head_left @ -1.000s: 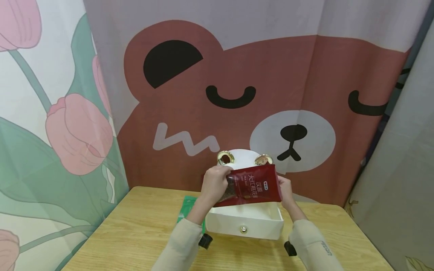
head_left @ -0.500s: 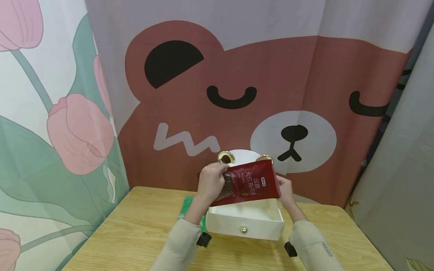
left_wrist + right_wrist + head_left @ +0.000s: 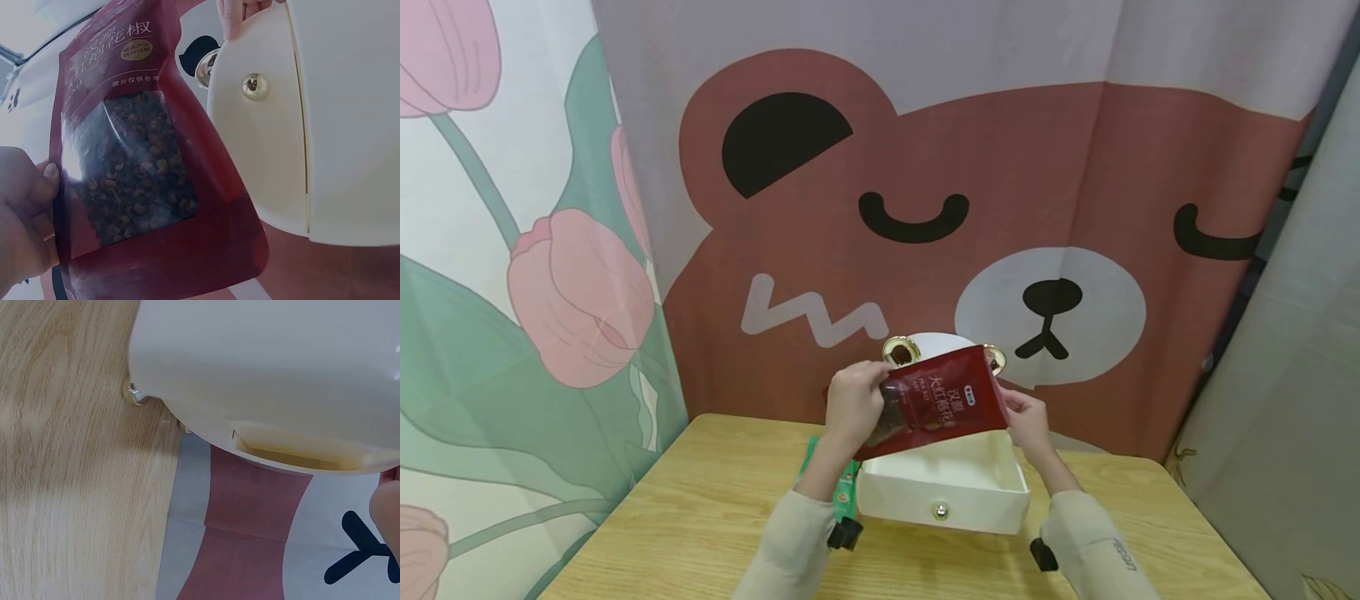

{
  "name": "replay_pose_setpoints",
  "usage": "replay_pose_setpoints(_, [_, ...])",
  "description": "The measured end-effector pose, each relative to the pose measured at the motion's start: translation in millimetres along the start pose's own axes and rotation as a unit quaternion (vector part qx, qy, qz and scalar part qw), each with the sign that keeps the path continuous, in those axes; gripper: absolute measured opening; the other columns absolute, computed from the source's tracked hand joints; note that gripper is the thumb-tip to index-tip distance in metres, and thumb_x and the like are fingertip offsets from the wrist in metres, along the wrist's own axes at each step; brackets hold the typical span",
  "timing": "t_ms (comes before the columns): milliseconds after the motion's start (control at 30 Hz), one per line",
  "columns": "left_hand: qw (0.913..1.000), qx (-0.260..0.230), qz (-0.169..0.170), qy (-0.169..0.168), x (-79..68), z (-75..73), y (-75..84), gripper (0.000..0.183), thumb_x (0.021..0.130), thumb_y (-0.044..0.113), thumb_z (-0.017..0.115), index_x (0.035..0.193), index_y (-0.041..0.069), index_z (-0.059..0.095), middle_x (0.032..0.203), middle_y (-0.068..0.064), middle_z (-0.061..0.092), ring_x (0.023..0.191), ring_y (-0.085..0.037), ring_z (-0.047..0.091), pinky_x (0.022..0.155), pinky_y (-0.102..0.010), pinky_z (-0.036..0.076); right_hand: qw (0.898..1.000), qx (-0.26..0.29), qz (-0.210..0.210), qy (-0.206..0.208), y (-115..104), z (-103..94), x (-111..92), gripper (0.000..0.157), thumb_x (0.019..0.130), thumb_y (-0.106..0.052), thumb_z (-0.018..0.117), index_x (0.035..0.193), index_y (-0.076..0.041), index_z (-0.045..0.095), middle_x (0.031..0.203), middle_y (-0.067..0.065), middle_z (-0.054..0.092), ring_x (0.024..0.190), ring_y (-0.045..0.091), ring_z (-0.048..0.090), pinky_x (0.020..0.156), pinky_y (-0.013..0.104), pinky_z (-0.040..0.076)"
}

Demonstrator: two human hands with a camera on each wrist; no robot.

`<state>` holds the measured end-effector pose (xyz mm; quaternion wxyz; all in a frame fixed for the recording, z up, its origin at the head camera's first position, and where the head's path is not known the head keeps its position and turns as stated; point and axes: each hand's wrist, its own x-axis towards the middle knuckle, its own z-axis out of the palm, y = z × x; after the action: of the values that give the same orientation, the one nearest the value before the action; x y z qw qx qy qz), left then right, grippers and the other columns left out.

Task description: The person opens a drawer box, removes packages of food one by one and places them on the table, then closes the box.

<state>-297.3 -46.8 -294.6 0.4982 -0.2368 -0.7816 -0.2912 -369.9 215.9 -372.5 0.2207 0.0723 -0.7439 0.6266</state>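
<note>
A red bag of dried peppercorns [image 3: 936, 400], with Chinese print and a clear window, tilts above a pulled-out white drawer [image 3: 902, 500]. My left hand [image 3: 853, 404] grips the bag by its left edge; the left wrist view shows thumb and fingers of the left hand [image 3: 25, 209] pinching its side. Behind the bag stands a rounded white cabinet [image 3: 269, 137], mostly hidden in the head view. My right hand [image 3: 1028, 423] holds the cabinet's side edge, close to the bag's right end. Only part of the right hand [image 3: 386, 506] shows in the right wrist view, at that edge.
A green packet [image 3: 844, 492] lies on the wooden table [image 3: 722, 500], left of the drawer and partly under my left forearm. Gold-rimmed round ornaments [image 3: 901, 350] top the cabinet. A bear-print curtain [image 3: 812, 250] hangs behind the table.
My left hand and the peppercorn bag have shifted left, and the bag tilts more, with its right end higher. More of the drawer's inside shows. My right hand stays nearly in place.
</note>
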Motion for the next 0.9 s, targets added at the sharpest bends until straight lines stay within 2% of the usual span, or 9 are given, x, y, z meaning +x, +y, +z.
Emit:
replay_pose_setpoints(300, [0.9996,-0.018,-0.023,0.002,-3.8,-3.1,-4.9,0.021,0.075,-0.012,0.058,0.08,0.004,0.07,0.071,-0.005,0.065,0.066,-0.02,0.062,0.06,-0.032,0.049,0.999,0.022,-0.025,-0.008,4,-0.2,2,0.031,0.081,-0.005,0.063,0.104,0.015,0.057,0.097,0.015,0.064,0.073,-0.001,0.06,0.064,0.019,0.049])
replay_pose_setpoints(500, [0.9993,-0.023,-0.029,0.01,-6.7,-4.6,-7.3,0.021,0.074,-0.014,0.058,0.079,0.003,0.07,0.07,-0.006,0.065,0.066,-0.02,0.062,0.059,-0.031,0.049,0.999,0.038,-0.033,-0.007,3,0.7,1,0.03,0.081,-0.001,0.062,0.104,0.017,0.056,0.092,0.006,0.065,0.074,-0.003,0.059,0.065,0.015,0.047])
replay_pose_setpoints(567, [0.9992,-0.022,-0.031,0.013,-7.2,-5.7,-7.5,0.02,0.073,-0.014,0.059,0.079,0.003,0.069,0.07,-0.006,0.065,0.066,-0.021,0.062,0.059,-0.031,0.049,0.998,0.039,-0.046,-0.006,4,0.8,1,0.029,0.081,-0.001,0.062,0.104,0.017,0.056,0.094,0.008,0.065,0.076,-0.002,0.059,0.065,0.015,0.047])
replay_pose_setpoints(667, [0.9989,-0.025,-0.035,0.018,-7.9,-7.4,-7.9,0.02,0.072,-0.015,0.059,0.078,0.002,0.069,0.07,-0.007,0.065,0.066,-0.021,0.061,0.059,-0.032,0.049,0.997,0.035,-0.071,-0.006,11,-0.1,3,0.031,0.081,-0.009,0.065,0.103,0.012,0.06,0.096,0.011,0.065,0.08,0.002,0.06,0.066,0.015,0.047])
replay_pose_setpoints(700, [0.9988,-0.028,-0.035,0.02,-8.3,-8.0,-8.0,0.02,0.072,-0.015,0.058,0.078,0.001,0.069,0.07,-0.007,0.065,0.065,-0.021,0.061,0.06,-0.032,0.049,0.996,0.041,-0.081,-0.007,14,-0.4,4,0.032,0.08,-0.012,0.067,0.102,0.01,0.061,0.097,0.012,0.065,0.082,0.004,0.06,0.066,0.016,0.047])
replay_pose_setpoints(733, [0.9986,-0.032,-0.036,0.022,-9.0,-8.5,-8.3,0.02,0.072,-0.016,0.058,0.078,0.001,0.068,0.07,-0.007,0.065,0.065,-0.021,0.061,0.06,-0.032,0.049,0.992,0.066,-0.105,-0.019,27,-1.6,11,0.031,0.078,-0.015,0.069,0.102,0.005,0.064,0.097,0.009,0.065,0.083,0.005,0.06,0.065,0.015,0.047])
replay_pose_setpoints(833, [0.998,-0.042,-0.04,0.027,-11.1,-9.5,-9.2,0.02,0.071,-0.016,0.057,0.077,0.0,0.068,0.07,-0.008,0.065,0.065,-0.021,0.062,0.06,-0.032,0.049,0.986,0.091,-0.135,-0.032,32,-2.5,13,0.031,0.076,-0.02,0.07,0.1,0.0,0.067,0.097,0.007,0.066,0.085,0.005,0.06,0.066,0.014,0.046])
replay_pose_setpoints(900, [0.9975,-0.047,-0.042,0.033,-12.4,-10.0,-10.2,0.02,0.071,-0.017,0.057,0.077,0.0,0.068,0.07,-0.008,0.065,0.065,-0.021,0.062,0.061,-0.033,0.049,0.985,0.101,-0.137,-0.033,27,-1.6,10,0.03,0.076,-0.017,0.071,0.1,0.002,0.066,0.098,0.01,0.065,0.087,0.005,0.06,0.067,0.014,0.046])
